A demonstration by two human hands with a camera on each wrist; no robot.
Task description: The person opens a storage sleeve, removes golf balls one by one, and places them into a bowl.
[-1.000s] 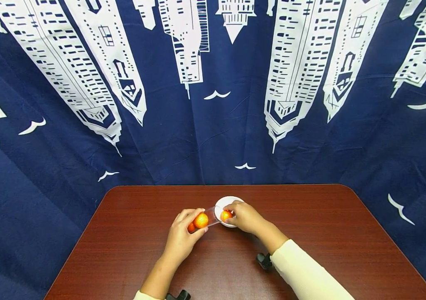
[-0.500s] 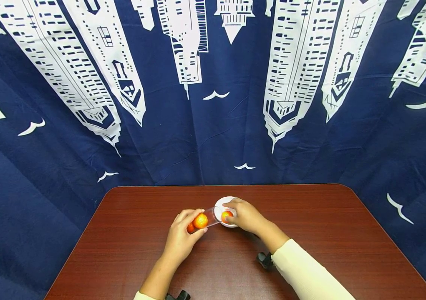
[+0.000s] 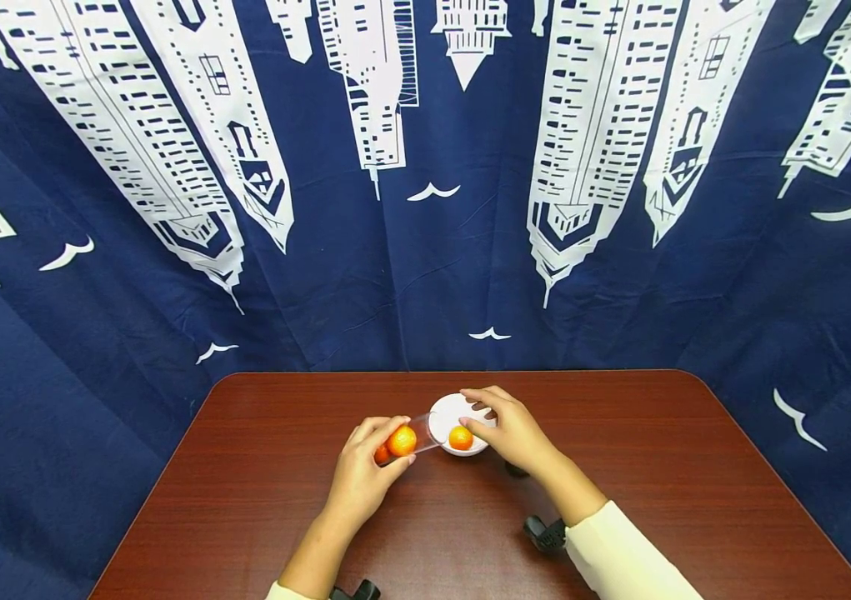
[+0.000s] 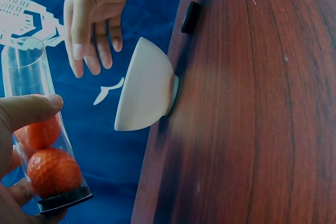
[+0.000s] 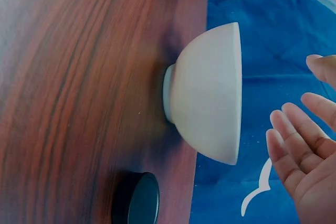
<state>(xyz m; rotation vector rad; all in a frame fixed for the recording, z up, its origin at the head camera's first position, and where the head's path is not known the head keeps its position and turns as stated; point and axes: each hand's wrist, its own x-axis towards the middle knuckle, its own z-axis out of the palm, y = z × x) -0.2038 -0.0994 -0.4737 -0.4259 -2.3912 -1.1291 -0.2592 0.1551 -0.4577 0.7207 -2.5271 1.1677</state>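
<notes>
Clear tube [image 3: 425,432] is held in the air over a reddish-brown wooden table [image 3: 282,408], lying nearly level, with its clear end pointing toward a white bowl [image 3: 448,407]. In the head view that end overlaps the bowl's left edge; the left wrist view shows the tube apart from the bowl and higher than it. The person's left hand [image 3: 363,473] grips the tube, thumb on one side and fingers curled round the other. Two orange balls sit inside in a row, the dimpled end ball [image 4: 54,171] next to the tube's black end [image 4: 65,200]. Another orange ball [image 3: 460,438] rests inside the bowl, which stands upright on the table. The right hand [image 3: 518,432] hovers over the bowl's right side, its fingers loosely extended and the thumb apart from them. Near the bowl, a round black cap [image 5: 136,199] lies on the table. Behind the table hangs a dark blue cloth [image 3: 335,300] printed with white, upside-down skyscrapers and birds.
</notes>
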